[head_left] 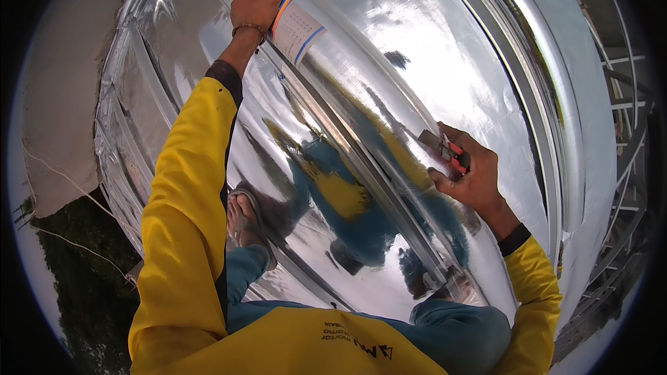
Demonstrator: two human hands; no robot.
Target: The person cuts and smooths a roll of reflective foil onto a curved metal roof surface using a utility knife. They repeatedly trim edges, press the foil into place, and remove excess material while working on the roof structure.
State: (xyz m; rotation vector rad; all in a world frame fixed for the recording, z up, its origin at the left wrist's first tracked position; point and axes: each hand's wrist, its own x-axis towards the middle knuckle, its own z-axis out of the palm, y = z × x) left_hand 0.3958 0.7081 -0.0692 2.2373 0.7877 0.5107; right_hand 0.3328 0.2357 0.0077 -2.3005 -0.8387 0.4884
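A roll of shiny silver foil lies diagonally in front of me, with a printed paper label edged in orange and blue near its far end. My left hand grips that end beside the label, thumb stretched out and fingers bent. In my right hand, lower on the right, is a red-handled hand tool with a grey metal head. Its head is close to or touching the foil; which, I cannot tell. The tool's exact kind is partly hidden by my fingers.
Metal battens run diagonally over the foil-covered roof, and another rail stands right. My sandalled foot rests left of the middle batten. A grey surface, loose cord and dark foliage lie left; open steel framework lies right.
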